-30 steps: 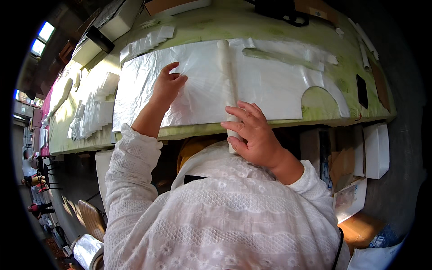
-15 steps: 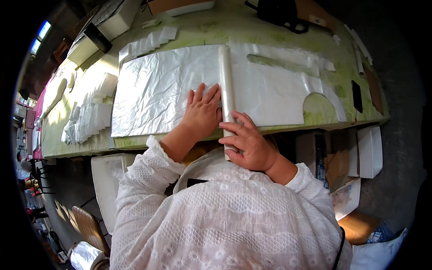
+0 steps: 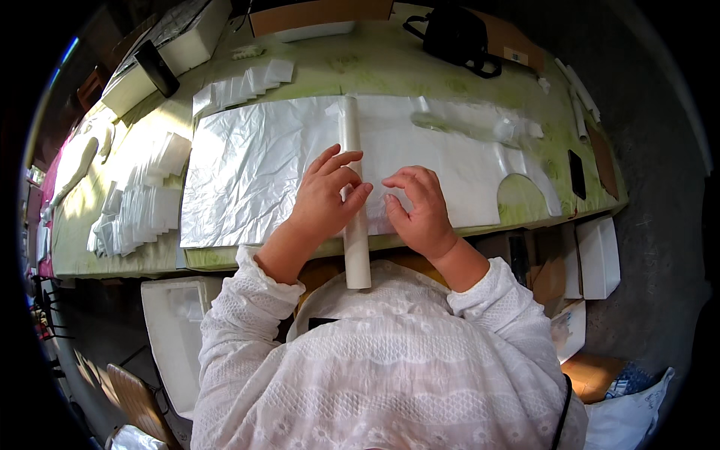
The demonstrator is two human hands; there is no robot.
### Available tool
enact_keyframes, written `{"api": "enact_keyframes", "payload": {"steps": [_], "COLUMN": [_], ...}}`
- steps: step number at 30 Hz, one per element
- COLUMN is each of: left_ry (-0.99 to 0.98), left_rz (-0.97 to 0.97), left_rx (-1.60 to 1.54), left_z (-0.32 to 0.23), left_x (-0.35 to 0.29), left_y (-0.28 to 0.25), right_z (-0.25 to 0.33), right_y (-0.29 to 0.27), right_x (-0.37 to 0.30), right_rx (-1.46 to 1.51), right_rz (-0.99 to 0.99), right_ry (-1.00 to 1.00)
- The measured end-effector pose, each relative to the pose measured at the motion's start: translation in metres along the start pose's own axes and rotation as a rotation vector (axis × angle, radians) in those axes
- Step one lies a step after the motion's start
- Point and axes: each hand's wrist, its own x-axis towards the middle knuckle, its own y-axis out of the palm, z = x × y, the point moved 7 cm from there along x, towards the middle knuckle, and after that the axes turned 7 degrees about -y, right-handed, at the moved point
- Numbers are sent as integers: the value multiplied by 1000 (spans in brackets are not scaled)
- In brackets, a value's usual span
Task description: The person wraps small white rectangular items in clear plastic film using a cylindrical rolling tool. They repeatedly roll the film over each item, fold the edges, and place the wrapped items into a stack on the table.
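Note:
A pale tube-shaped roll (image 3: 359, 255) lies lengthwise across a crinkled white plastic sheet (image 3: 244, 169), its near end jutting past the table edge toward my body. My left hand (image 3: 330, 187) is over the roll's middle, fingers bent and apart; whether the fingertips touch it I cannot tell. To the right of the roll hovers my right hand (image 3: 422, 210), empty, with a gap between thumb and curved fingers. Beneath it the plastic continues as a smoother white part with a rounded cutout and strap-like handle (image 3: 553, 196), like a carrier bag.
Folded white packets (image 3: 154, 210) sit on the left of the green-covered table (image 3: 360, 64), with more packets (image 3: 247, 82) behind. A black cup (image 3: 156, 69), a black bag (image 3: 454, 37) and a phone (image 3: 577, 174) stand or lie around. A white foam box (image 3: 169, 330) is below the left edge.
My right hand has come off the roll and lifted to the right. My left hand has gone from lying flat beside the roll to over it, fingers bent. The view has shifted slightly.

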Motion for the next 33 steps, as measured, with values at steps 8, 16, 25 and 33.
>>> {"api": "enact_keyframes", "payload": {"steps": [8, 16, 25, 33], "left_ry": [-225, -226, 162, -151], "left_rz": [24, -400, 426, -188], "left_rx": [-179, -533, -47, 395], "left_z": [8, 43, -24, 36], "left_x": [-30, -48, 11, -53], "left_y": [-13, -27, -24, -99], "right_z": [-105, 7, 39, 55], "right_y": [41, 89, 100, 18], "right_x": [58, 61, 19, -36], "right_rx": [-549, 174, 207, 321], "right_rz": [338, 189, 409, 124], "right_ry": [400, -211, -104, -252]}}
